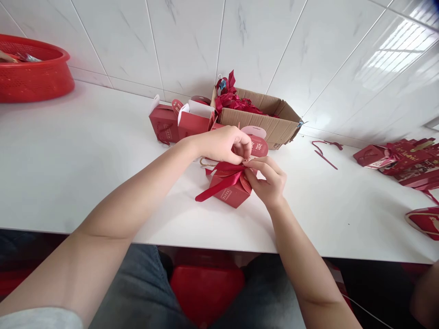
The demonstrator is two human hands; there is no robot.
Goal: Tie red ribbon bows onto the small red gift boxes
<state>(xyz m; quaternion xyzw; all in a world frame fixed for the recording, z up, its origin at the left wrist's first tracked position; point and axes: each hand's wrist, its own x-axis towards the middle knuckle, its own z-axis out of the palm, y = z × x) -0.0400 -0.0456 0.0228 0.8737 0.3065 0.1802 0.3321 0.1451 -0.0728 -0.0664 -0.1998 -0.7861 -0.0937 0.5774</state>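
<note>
A small red gift box (233, 196) stands on the white table, with a dark red satin ribbon (219, 187) across its top and one tail hanging toward the front left. My left hand (226, 144) comes over the box from the left, its thumb and fingers pinched on the ribbon at the top. From the right, my right hand (269, 180) pinches the same ribbon close to the left fingertips. The exact shape of the ribbon between the fingers is hidden. Just behind the hands a round red tag (259, 146) with white characters shows.
Open red boxes (195, 124) stand behind my left hand. A cardboard carton (260, 123) holding red ribbons sits against the tiled wall. At far left is a red plastic basket (37, 82). Loose ribbon scraps (324, 155) and finished-looking red boxes (408, 160) lie to the right.
</note>
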